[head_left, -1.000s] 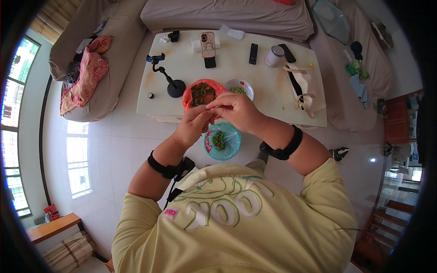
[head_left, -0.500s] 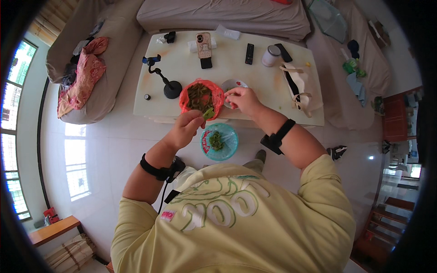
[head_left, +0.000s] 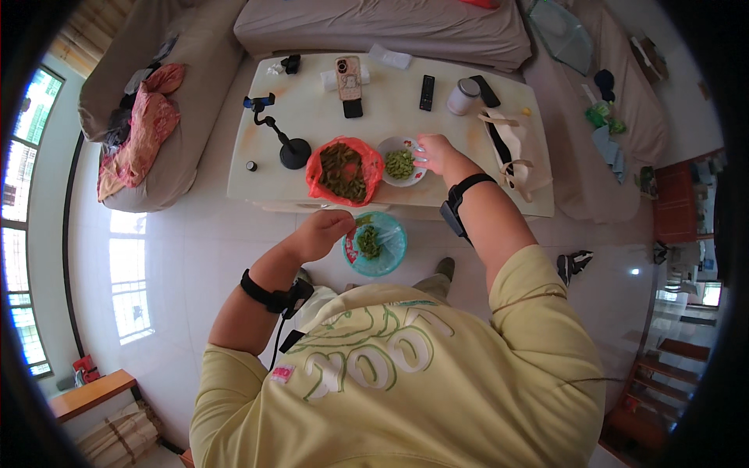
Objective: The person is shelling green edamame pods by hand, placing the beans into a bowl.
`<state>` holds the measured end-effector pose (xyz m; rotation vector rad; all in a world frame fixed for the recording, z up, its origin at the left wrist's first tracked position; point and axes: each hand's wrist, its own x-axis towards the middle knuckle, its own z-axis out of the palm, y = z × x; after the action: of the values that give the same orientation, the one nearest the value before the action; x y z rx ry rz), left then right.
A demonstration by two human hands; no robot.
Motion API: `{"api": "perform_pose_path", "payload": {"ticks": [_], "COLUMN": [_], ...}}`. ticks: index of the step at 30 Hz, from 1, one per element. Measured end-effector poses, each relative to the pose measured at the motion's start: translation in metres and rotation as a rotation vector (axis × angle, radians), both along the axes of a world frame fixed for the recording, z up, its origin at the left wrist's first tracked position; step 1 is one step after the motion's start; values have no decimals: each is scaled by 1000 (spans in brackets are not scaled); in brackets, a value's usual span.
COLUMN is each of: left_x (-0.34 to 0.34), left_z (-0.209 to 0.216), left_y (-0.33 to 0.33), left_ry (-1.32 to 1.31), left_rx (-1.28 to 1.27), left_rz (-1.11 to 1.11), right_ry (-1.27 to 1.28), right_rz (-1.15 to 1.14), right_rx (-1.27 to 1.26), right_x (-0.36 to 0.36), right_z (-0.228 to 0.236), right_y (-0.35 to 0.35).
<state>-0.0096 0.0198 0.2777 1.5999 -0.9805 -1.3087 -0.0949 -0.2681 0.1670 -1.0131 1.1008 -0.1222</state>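
Observation:
My left hand [head_left: 326,232] is closed, with a green bean pod [head_left: 362,221] at its fingertips, over the near left side of a teal waste bin [head_left: 399,261]. Green pod shells [head_left: 369,243] lie in the bin's clear liner. Up on the table, my right hand [head_left: 438,154] has its fingers at the right rim of a white bowl [head_left: 387,176] and seems to grip it. Shelled green beans [head_left: 399,164] sit in the bowl. Left of it, touching or nearly so, stands an open red plastic bag [head_left: 314,170] full of brownish-green pods [head_left: 342,171].
On the pale table [head_left: 257,175] are a black phone stand [head_left: 295,154], a cased phone [head_left: 349,78], a remote [head_left: 427,93], a lidded canister [head_left: 463,97] and a cream tote bag [head_left: 524,160]. Covered sofas [head_left: 382,31] surround its far sides. Shoes [head_left: 573,267] lie on the floor at right.
My left hand has moved down from the red bag to the bin with a pod. My right hand has shifted from over the bowl to its right rim, uncovering the beans.

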Motion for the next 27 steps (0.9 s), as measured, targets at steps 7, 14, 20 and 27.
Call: {"api": "perform_pose_path", "payload": {"ticks": [7, 14, 20, 27], "left_x": [1, -1, -4, -12], "left_z": [-17, -31, -2, 8], "left_y": [-2, -13, -13, -14], "left_ry": [-154, 545, 963, 873], "left_rx": [85, 110, -22, 14], "left_rz": [-266, 122, 237, 239], "right_ry": [100, -245, -574, -539], "right_rz": [111, 375, 734, 802], "right_rx": [-141, -259, -1094, -1360], "right_x": [-8, -13, -26, -32], "right_z": [14, 53, 114, 123], "right_y": [10, 79, 147, 162]}}
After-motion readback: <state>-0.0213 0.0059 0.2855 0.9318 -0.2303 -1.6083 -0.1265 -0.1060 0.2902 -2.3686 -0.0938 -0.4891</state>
